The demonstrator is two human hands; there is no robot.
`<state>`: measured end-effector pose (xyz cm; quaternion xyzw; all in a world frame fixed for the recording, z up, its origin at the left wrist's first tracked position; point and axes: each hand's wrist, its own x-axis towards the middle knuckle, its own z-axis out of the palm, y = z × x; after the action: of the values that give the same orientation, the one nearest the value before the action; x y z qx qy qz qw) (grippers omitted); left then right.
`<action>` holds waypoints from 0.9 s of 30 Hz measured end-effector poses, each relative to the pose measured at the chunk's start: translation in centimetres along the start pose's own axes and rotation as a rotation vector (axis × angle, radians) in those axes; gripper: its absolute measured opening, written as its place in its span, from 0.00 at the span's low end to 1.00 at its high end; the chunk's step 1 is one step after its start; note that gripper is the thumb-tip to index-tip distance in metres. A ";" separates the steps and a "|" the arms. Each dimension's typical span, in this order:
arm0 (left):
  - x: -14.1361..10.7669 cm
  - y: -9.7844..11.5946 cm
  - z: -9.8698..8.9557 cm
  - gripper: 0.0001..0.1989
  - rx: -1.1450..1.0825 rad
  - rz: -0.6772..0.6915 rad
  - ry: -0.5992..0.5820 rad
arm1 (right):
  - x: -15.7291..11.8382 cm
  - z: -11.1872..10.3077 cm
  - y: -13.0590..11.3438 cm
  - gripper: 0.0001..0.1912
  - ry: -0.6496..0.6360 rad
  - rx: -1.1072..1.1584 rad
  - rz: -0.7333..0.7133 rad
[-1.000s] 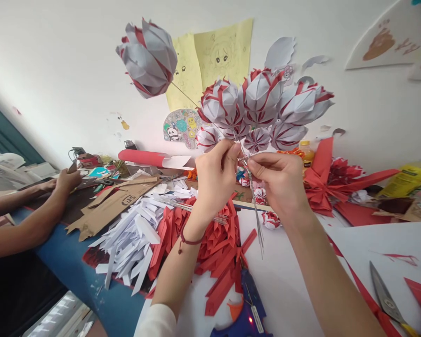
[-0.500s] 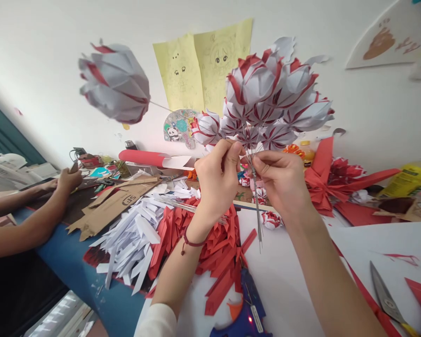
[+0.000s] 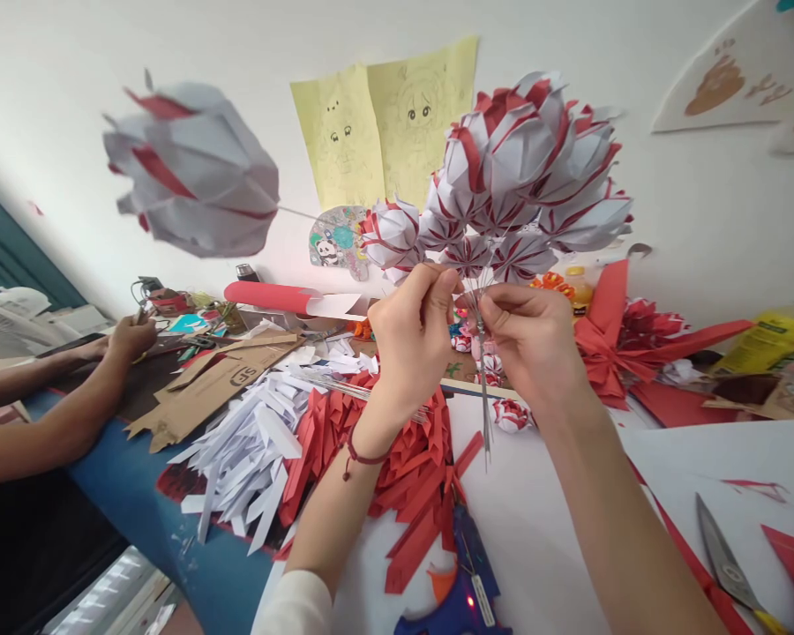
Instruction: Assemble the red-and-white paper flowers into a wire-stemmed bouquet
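In the head view, a bouquet of white and red folded-paper flowers [image 3: 526, 154] stands above my hands on thin wire stems. My right hand [image 3: 539, 339] is closed, thumb and fingers pinching the gathered wire stems [image 3: 483, 379], whose ends hang below. My left hand [image 3: 410, 339] is closed in a pinch just left of the bundle, apparently on a wire; its fingertips are partly hidden. One larger-looking paper flower [image 3: 195, 176] leans far out to the upper left on its own wire, which passes behind a smaller flower [image 3: 392, 234].
White paper strips [image 3: 244, 450] and red strips [image 3: 403, 476] lie piled below my left arm. A blue glue gun [image 3: 460, 573] with a lit red light sits in front. Scissors [image 3: 724, 556] lie right. Another person's hand [image 3: 132, 338] is at left, near cardboard [image 3: 215, 388].
The flower at upper left has swung further left and appears larger. The bouquet heads have shifted slightly right and tilted. Both hands hold nearly the same place.
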<state>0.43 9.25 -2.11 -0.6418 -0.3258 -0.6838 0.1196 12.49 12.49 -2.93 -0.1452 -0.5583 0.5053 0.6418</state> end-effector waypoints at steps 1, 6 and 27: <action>0.0 0.0 0.0 0.14 0.001 -0.003 -0.003 | 0.0 0.0 0.0 0.06 -0.002 -0.003 0.001; 0.0 0.0 0.1 0.15 -0.002 -0.015 0.004 | -0.1 0.0 -0.1 0.04 -0.027 -0.018 -0.008; 0.0 0.1 0.0 0.14 -0.011 -0.043 0.011 | -0.1 -0.1 -0.2 0.05 -0.019 -0.048 0.006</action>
<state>0.45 9.19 -2.08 -0.6314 -0.3353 -0.6916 0.1032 12.71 12.34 -2.87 -0.1573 -0.5759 0.4953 0.6311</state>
